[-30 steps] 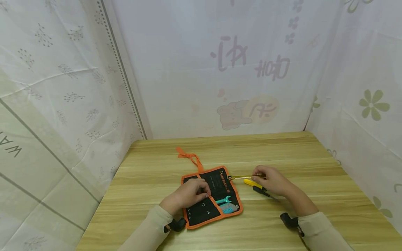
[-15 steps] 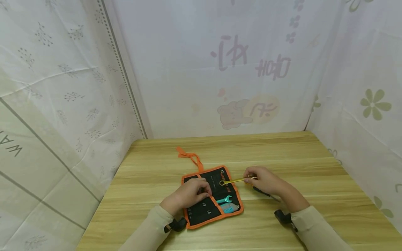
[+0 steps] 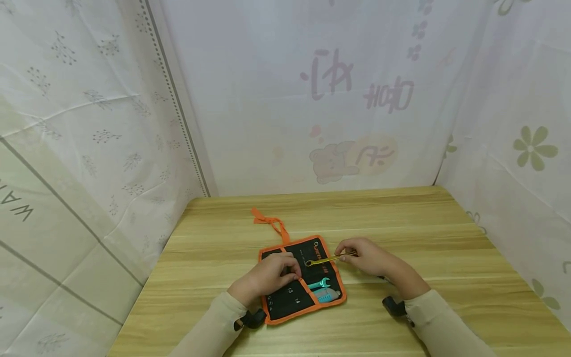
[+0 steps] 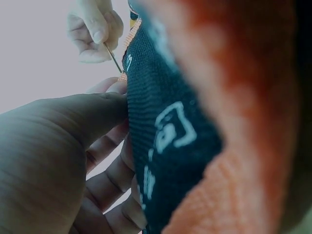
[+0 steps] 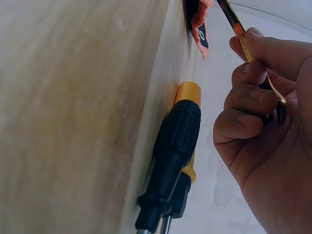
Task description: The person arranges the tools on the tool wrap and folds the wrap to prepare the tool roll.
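Note:
A black tool pouch (image 3: 308, 308) with orange edging lies unfolded on the table. My left hand (image 3: 267, 273) pinches the orange rim of its pocket between thumb and fingers; close up, the left wrist view shows the thumb (image 4: 92, 109) against the dark cloth. In my right hand (image 3: 368, 257) is a gold combination wrench (image 3: 322, 260), its ring end over the pouch's upper flap. The right wrist view shows the fingers curled round the shank, with the open end near the palm. A turquoise wrench (image 3: 320, 283) and a light blue, grey-topped tool (image 3: 326, 296) stick out of the pocket.
Beside my right hand lie a black-handled screwdriver (image 5: 176, 134) and a yellow-handled one (image 5: 189, 92), mostly hidden in the head view. The pouch's orange tie strap (image 3: 273, 223) trails toward the back of the wooden table (image 3: 401, 213). Patterned curtains (image 3: 267, 99) enclose the table.
My right hand has moved left with the gold wrench, bringing its ring end from the pouch's right edge toward the pocket. The left hand keeps its place on the pocket rim.

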{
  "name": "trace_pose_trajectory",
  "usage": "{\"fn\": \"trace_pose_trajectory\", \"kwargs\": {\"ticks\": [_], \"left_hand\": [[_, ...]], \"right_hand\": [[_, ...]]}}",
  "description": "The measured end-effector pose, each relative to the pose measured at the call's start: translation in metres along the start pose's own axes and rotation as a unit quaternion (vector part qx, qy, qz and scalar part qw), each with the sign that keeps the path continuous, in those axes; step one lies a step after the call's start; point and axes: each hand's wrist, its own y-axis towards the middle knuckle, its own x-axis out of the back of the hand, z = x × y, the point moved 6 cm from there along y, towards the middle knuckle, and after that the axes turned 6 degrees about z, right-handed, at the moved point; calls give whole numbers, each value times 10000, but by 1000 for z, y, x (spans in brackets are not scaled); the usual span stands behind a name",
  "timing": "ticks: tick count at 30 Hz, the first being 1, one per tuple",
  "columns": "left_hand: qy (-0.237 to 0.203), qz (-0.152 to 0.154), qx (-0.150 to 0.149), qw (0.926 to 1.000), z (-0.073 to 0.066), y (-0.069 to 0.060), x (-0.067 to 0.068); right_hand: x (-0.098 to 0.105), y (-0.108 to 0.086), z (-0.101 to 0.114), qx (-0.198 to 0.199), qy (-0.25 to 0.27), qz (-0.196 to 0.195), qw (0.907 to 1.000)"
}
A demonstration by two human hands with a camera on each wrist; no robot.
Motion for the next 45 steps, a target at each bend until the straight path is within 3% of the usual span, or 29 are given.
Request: {"fn": "trace_pose_trajectory", "kwargs": {"ticks": [9,38,45], "left_hand": [[28,15,14,10000,-1,0,0],[384,64,-217,9990,-4,1,-3],[443,88,-235,9987,-7,3,-3]], "right_hand": [[-5,6,6,177,21,101,9998],[-20,21,15,55,106,639,9979],[-31,24,26,206,-21,967,9951]]}}
